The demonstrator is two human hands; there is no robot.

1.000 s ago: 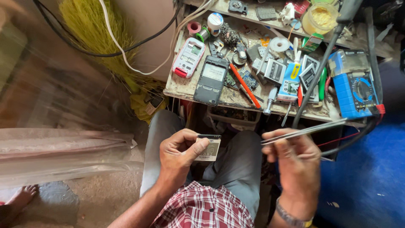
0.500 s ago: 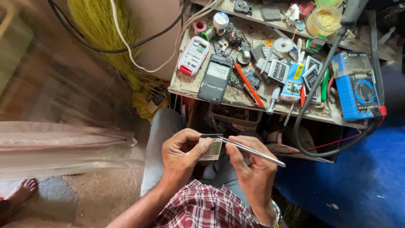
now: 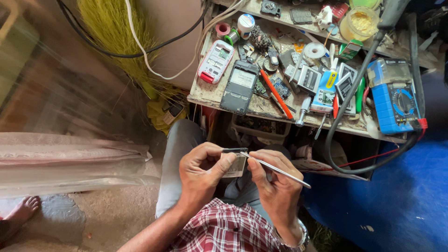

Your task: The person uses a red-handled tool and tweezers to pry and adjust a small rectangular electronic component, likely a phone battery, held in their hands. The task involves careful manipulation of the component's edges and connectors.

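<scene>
So the left hand [image 3: 201, 173] is pinching a small flat phone part [image 3: 234, 163] over the lap, just below the tabletop's [image 3: 205, 95] near edge; right hand [image 3: 275, 186] grips thin metal tweezers [image 3: 275, 170], tip touching the part; blue multimeter [image 3: 395, 100] sits at the tabletop's right end.

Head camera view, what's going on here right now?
A seated person holds a small flat phone part in the left hand over the lap. The right hand holds metal tweezers with the tip against the part's top edge. In front is a cluttered workbench with an opened dark phone, a white and red phone, an orange screwdriver and a blue multimeter. A bare foot shows at lower left.
</scene>
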